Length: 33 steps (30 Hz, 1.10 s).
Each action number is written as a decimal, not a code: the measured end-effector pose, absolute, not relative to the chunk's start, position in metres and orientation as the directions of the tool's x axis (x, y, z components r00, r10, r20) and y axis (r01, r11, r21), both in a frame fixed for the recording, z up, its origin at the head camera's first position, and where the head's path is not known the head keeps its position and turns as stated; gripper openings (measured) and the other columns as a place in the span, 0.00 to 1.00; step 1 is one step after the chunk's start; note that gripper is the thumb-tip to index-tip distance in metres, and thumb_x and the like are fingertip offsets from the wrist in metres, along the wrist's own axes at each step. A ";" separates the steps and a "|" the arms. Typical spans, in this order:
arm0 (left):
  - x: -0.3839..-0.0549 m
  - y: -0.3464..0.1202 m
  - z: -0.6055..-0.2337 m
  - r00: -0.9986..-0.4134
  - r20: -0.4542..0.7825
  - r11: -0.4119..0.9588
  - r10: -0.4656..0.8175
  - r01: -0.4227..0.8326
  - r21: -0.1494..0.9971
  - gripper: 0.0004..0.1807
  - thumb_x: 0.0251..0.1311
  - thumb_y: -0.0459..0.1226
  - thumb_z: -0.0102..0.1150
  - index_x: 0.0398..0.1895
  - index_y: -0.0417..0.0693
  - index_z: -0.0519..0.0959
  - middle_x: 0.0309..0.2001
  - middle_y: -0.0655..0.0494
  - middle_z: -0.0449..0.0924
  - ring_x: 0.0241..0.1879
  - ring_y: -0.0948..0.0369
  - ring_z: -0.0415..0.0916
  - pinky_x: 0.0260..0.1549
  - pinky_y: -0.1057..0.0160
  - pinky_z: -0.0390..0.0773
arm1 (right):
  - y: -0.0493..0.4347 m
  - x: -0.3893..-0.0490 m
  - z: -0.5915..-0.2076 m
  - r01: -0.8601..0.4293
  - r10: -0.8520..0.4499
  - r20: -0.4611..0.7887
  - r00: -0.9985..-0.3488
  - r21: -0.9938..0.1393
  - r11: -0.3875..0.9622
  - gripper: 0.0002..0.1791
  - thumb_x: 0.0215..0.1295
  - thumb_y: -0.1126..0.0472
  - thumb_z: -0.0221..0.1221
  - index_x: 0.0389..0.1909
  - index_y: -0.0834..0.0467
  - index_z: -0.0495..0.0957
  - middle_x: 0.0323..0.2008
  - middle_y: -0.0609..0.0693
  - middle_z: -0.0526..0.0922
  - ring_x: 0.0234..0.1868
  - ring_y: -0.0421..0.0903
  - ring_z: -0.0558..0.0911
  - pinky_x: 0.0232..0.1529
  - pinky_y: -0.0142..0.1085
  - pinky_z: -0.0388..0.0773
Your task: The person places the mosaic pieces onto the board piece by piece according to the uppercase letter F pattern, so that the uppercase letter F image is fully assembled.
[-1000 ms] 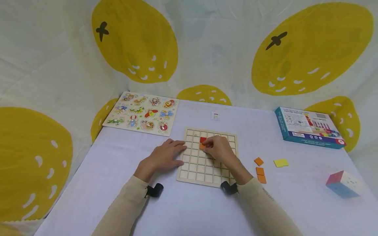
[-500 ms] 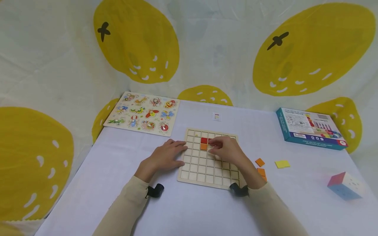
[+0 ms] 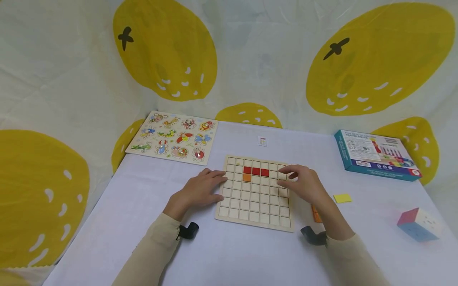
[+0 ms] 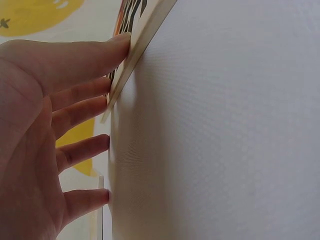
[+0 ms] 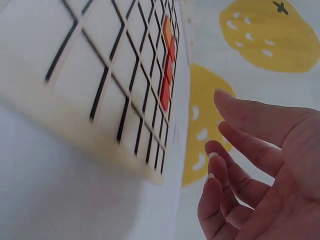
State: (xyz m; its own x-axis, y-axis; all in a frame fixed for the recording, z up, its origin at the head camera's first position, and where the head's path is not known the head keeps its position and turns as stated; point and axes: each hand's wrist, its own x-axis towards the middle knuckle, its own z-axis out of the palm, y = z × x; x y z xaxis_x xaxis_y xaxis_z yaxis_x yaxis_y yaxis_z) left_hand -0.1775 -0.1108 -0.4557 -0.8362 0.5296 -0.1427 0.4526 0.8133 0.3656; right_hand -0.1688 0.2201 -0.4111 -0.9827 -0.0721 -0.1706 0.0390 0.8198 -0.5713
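A wooden grid board (image 3: 245, 204) lies flat on the table in the head view. Three red tiles (image 3: 256, 171) sit side by side in its upper part, and one orange tile (image 3: 247, 177) fills the cell below the leftmost. My left hand (image 3: 198, 191) rests at the board's left side, fingers spread; in the left wrist view the thumb (image 4: 112, 50) touches the board's edge. Over the board's right edge is my right hand (image 3: 304, 183), thumb and fingers apart with nothing between them. The right wrist view shows this hand's loosely bent fingers (image 5: 240, 185) beside the board.
Loose orange tiles (image 3: 316, 214), partly hidden by the right forearm, and yellow tiles (image 3: 342, 198) lie right of the board. A small printed card (image 3: 262, 141) is behind it. An insect puzzle (image 3: 168, 158) stands back left, a box (image 3: 375, 155) back right, a colored cube (image 3: 418, 224) far right.
My right hand has let go of the orange tile and moved right across the board, uncovering the red tiles beside it. The left hand has stayed in place.
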 end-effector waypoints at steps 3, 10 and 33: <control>-0.178 -0.110 -0.456 -0.836 -0.146 0.815 0.528 0.452 0.363 0.34 0.63 0.52 0.66 0.72 0.58 0.72 0.78 0.62 0.65 0.73 0.55 0.64 0.62 0.46 0.77 | 0.238 -0.165 -0.408 0.087 -0.028 -0.197 -0.980 -0.553 0.829 0.27 0.64 0.50 0.68 0.62 0.57 0.80 0.60 0.62 0.81 0.57 0.59 0.78 0.43 0.40 0.81; -0.179 -0.111 -0.456 -0.838 -0.144 0.817 0.527 0.452 0.359 0.34 0.63 0.52 0.66 0.72 0.58 0.73 0.77 0.63 0.65 0.72 0.55 0.64 0.60 0.46 0.78 | 0.280 -0.156 -0.409 0.211 0.058 -0.307 -0.950 -0.493 0.844 0.33 0.64 0.47 0.68 0.66 0.59 0.76 0.61 0.67 0.77 0.54 0.60 0.76 0.42 0.38 0.83; -0.179 -0.110 -0.457 -0.834 -0.158 0.821 0.529 0.455 0.346 0.35 0.63 0.52 0.66 0.73 0.58 0.72 0.79 0.63 0.63 0.72 0.57 0.64 0.60 0.49 0.78 | 0.302 -0.148 -0.435 0.287 0.101 -0.405 -0.909 -0.430 0.856 0.26 0.64 0.57 0.68 0.59 0.65 0.77 0.49 0.65 0.82 0.48 0.58 0.78 0.51 0.50 0.82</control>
